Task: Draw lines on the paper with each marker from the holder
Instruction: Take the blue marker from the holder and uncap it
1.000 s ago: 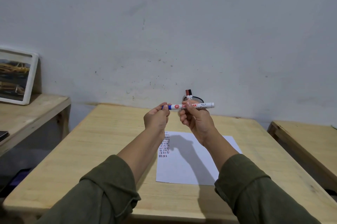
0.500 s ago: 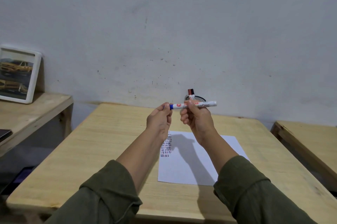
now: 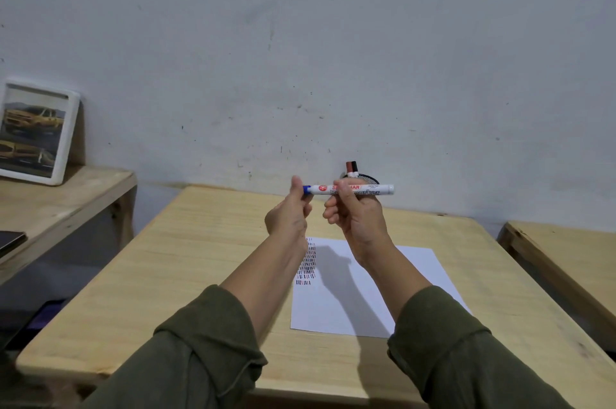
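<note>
A white marker (image 3: 376, 189) with a blue cap lies level in the air above the table, held up in front of me. My right hand (image 3: 358, 217) grips its barrel. My left hand (image 3: 289, 213) pinches the blue cap (image 3: 306, 189) at the marker's left end. Behind my right hand, a dark mesh holder (image 3: 366, 179) stands by the wall with a red-capped marker (image 3: 351, 168) sticking up from it. A white paper (image 3: 373, 288) lies on the wooden table (image 3: 186, 262) under my forearms, with several rows of short dark, blue and red strokes (image 3: 306, 267) near its left edge.
A lower wooden shelf (image 3: 56, 205) at the left carries a framed car picture (image 3: 33, 132) leaning on the wall and a dark flat object (image 3: 10, 240) at the edge. Another wooden surface (image 3: 566, 258) stands at the right, across a gap.
Both hands stay on the marker at about the same height. The view has drifted slightly to the left, so everything sits a little further right in frame.
</note>
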